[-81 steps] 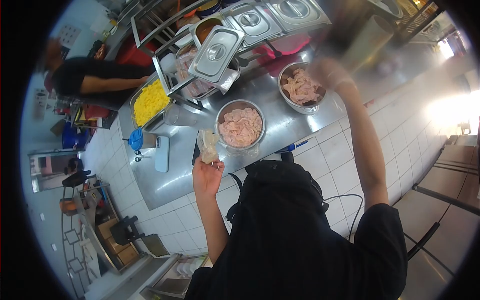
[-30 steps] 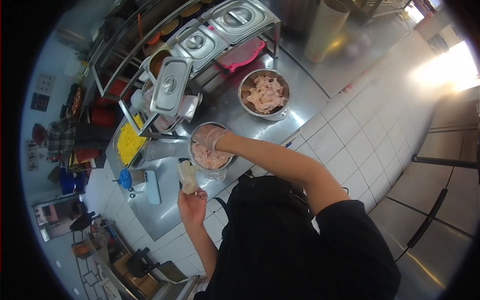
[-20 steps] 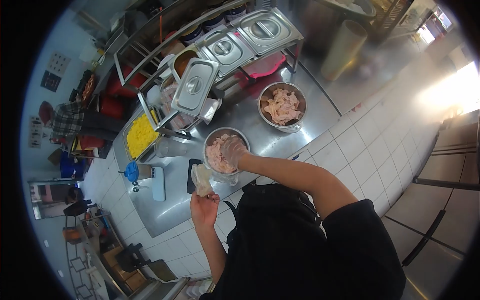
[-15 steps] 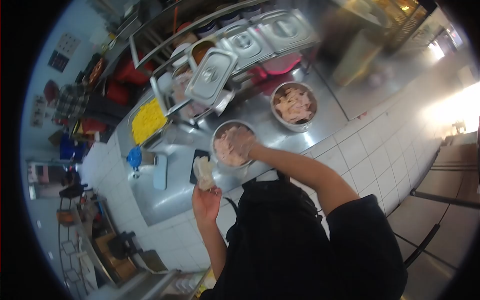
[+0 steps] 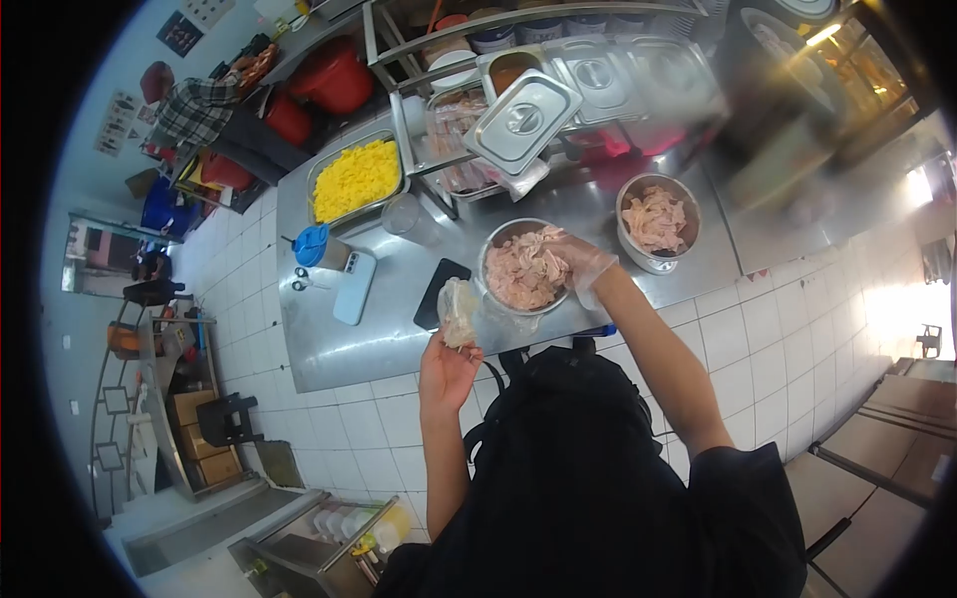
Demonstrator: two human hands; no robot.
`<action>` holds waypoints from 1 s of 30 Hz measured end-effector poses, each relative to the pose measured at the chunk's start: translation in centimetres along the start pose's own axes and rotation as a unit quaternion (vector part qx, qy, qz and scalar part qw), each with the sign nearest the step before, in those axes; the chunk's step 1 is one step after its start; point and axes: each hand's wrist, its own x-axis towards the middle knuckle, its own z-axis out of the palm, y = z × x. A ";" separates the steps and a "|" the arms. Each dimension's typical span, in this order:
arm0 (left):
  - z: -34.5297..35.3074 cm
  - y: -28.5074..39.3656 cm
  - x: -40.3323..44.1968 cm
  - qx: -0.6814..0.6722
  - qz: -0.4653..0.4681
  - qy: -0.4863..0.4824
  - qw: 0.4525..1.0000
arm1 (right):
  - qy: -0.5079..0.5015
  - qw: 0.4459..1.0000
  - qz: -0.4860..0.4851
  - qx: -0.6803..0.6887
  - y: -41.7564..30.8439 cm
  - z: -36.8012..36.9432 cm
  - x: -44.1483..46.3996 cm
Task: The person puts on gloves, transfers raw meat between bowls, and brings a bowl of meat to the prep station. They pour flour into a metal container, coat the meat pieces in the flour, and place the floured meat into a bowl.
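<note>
My left hand (image 5: 449,376) is closed on a clear plastic bag (image 5: 459,311) with pale contents, held upright by its lower end just in front of the counter edge. My right hand (image 5: 580,261), in a clear plastic glove, is at the right side of a round steel bowl (image 5: 541,308). Its fingers are closed on some of the raw meat pieces (image 5: 521,274) that fill this bowl; the fingertips are partly hidden among them. To the right stands a second steel bowl (image 5: 665,263) with larger pale pink meat pieces.
On the steel counter (image 5: 389,344) lie a black phone (image 5: 442,292) and a light blue phone (image 5: 355,288), near a blue-lidded cup (image 5: 317,246). A yellow-filled tray (image 5: 357,181), a clear cup (image 5: 407,216) and lidded steel pans (image 5: 523,120) stand behind. Another person (image 5: 204,115) works at the far left.
My view has shifted, so the counter sits differently in it. My right hand has moved from the bowl's middle to its right side, gripping meat. The left hand still holds the bag.
</note>
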 end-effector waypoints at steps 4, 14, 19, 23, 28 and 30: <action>-0.3 0.3 0.2 -0.014 -0.006 -0.024 1.000 | 0.017 0.993 -0.070 0.088 -3.9 -1.3 -7.0; -0.1 -0.9 1.2 0.019 -0.022 -0.015 0.999 | 0.386 0.614 0.009 -0.688 -12.5 -9.0 -10.4; 0.7 -1.1 1.6 0.039 -0.035 -0.014 0.999 | 0.342 0.566 -0.012 -0.750 -16.0 -5.9 -13.7; 1.3 -1.3 1.8 0.041 -0.050 -0.031 0.997 | 0.229 0.585 -0.122 -0.769 -16.2 -2.2 -13.8; 3.8 -1.2 2.0 0.084 -0.046 -0.015 0.995 | 0.176 0.626 -0.121 -0.750 -2.5 2.5 -5.1; 4.4 -1.1 2.1 0.091 -0.042 -0.017 0.995 | 0.170 0.610 -0.136 -0.762 1.6 1.9 -0.9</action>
